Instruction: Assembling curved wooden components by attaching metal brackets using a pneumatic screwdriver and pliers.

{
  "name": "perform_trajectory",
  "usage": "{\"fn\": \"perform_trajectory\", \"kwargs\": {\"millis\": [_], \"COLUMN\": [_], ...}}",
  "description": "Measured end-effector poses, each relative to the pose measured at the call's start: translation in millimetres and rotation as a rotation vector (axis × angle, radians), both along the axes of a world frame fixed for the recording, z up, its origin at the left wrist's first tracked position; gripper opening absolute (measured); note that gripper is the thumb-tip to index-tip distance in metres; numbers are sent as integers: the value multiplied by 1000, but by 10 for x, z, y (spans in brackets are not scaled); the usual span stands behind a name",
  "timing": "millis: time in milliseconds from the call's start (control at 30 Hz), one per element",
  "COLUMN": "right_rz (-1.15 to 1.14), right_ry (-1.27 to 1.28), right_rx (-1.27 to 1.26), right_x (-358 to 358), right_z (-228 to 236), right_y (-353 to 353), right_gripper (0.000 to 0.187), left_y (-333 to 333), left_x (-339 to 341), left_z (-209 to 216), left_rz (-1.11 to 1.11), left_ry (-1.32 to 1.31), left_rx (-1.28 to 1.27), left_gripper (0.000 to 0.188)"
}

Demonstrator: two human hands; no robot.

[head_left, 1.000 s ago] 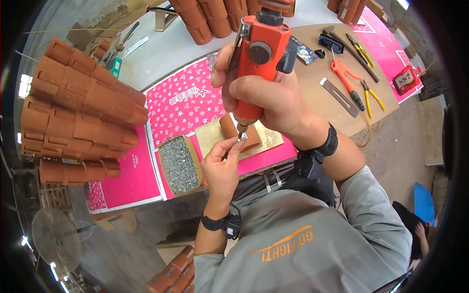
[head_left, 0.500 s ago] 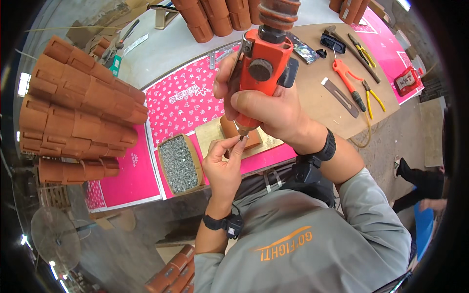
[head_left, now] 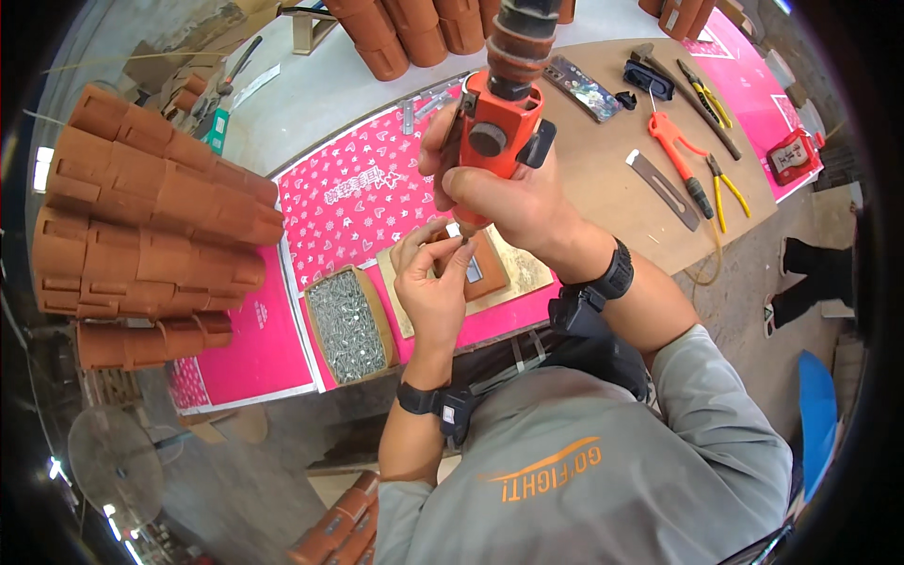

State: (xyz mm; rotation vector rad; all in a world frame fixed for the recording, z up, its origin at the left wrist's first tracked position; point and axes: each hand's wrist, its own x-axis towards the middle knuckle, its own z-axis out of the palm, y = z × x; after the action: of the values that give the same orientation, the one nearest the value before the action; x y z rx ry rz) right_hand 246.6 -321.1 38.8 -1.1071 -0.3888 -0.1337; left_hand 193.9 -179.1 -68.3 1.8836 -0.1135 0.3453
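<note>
My right hand (head_left: 516,200) is wrapped round a red power screwdriver (head_left: 488,118), which points down. At its tip, the thumb and fingertips of my left hand (head_left: 431,282) pinch a small screw (head_left: 465,241), mostly covered by the fingers. Just beneath them lies a reddish-brown piece (head_left: 493,267) with a small silvery plate in its face. That piece rests on a pale wooden board (head_left: 529,271). Beside my left hand stands an open cardboard box (head_left: 389,348) full of loose screws.
Brown ribbed cylinders (head_left: 151,179) are stacked at the left, with more at the back. On the right lie red-handled pliers (head_left: 670,141), yellow-handled pliers (head_left: 727,193), a hammer (head_left: 692,99), a slotted metal strip (head_left: 662,188) and a phone (head_left: 584,87). A person's legs (head_left: 812,268) show at far right.
The screwdriver tip and my left fingers have come slightly left and upward in the picture, uncovering more of the brown piece. The person at far right has shifted position.
</note>
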Motion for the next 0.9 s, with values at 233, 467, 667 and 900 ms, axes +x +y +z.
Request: {"fn": "perform_trajectory", "kwargs": {"millis": [233,467,667,900], "right_rz": [-50,-16,-12,-4], "right_ry": [-96,-3,-40,-2], "right_rx": [-88,-6,-37,-40], "right_x": [133,181,179,163], "right_z": [-154,-296,-344,-308], "right_y": [74,87,65,123], "right_gripper": [27,30,29,28], "left_y": [52,94,91,82], "left_x": [126,158,-46,-73], "left_z": [-74,-58,-113,-182], "left_rz": [75,-5,-181,-255], "left_ry": [-38,156,125,12], "left_rx": [122,40,-17,231], "left_gripper": [17,21,91,133]}}
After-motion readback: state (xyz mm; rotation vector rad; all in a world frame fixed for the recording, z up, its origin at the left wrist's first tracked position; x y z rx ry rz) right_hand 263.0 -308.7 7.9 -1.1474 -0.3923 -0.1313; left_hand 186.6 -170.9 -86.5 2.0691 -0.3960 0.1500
